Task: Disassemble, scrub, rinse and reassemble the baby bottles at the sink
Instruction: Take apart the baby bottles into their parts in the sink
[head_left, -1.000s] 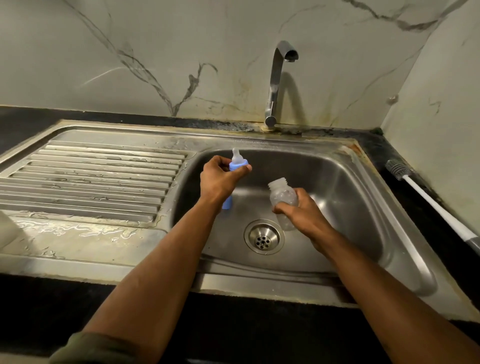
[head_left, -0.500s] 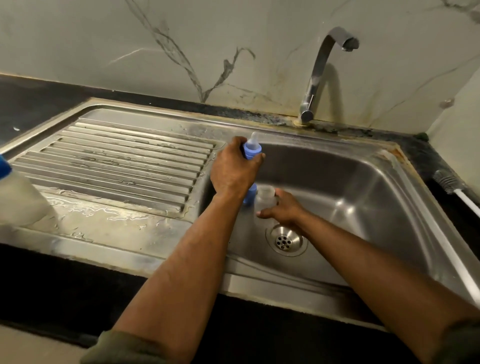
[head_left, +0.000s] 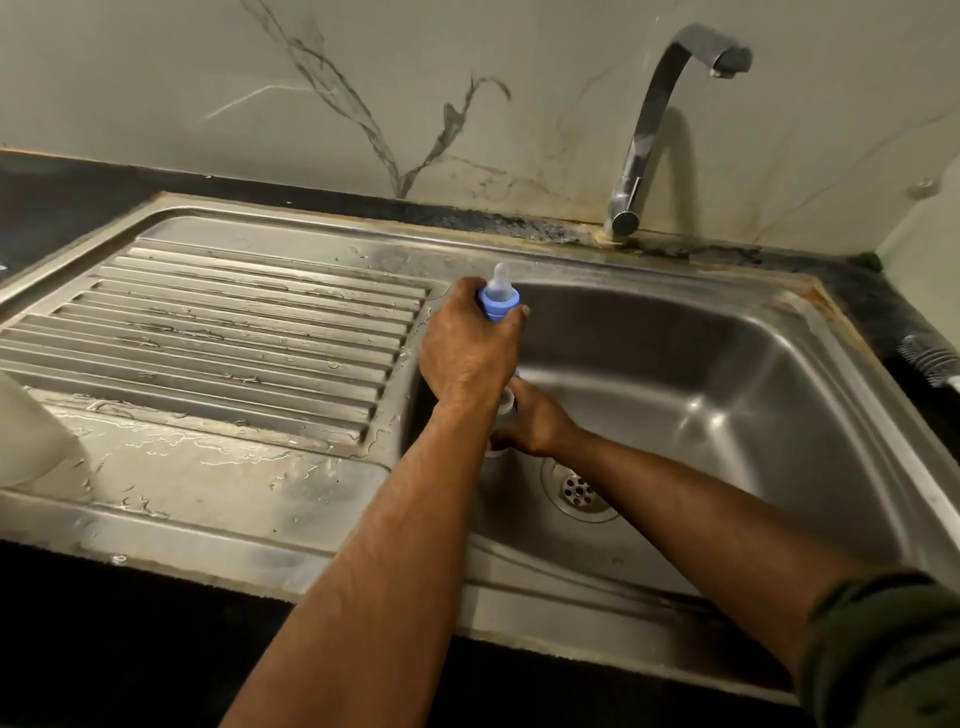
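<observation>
My right hand (head_left: 535, 423) is the lower one, down inside the basin with its fingers curled round the clear bottle body (head_left: 505, 405), of which I can see only the threaded neck and a sliver of wall poking out under my other wrist. The drain (head_left: 576, 491) sits just below and to the right of that hand.

I judge the body light and fairly stiff plastic, probably slick, since the drainboard nearby is wet. I would hold it round the middle of the barrel, thumb against fingers, and not by the narrow neck, where it could twist out.

Just above and slightly left of it, my left hand (head_left: 467, 353) is wrapped round a second bottle, gripping it below the blue collar (head_left: 497, 304). The collar and the pale teat (head_left: 501, 283) stand up out of my fist, upright. The teat looks soft and thin, so I would never pull on it. The ribbed collar is the place to turn, with the fist steadying the bottle underneath.

To the left of both hands, the ridged drainboard (head_left: 234, 332) carries beads and streaks of water. A pale rounded container (head_left: 31, 431) sits at its near left edge, cut off by the frame.

Beyond my hands and to the right, the tap (head_left: 654, 130) rises from the back of the sink (head_left: 779, 364); I see no water running. Far right, bristles of a brush (head_left: 930, 358) lie on the dark counter.
</observation>
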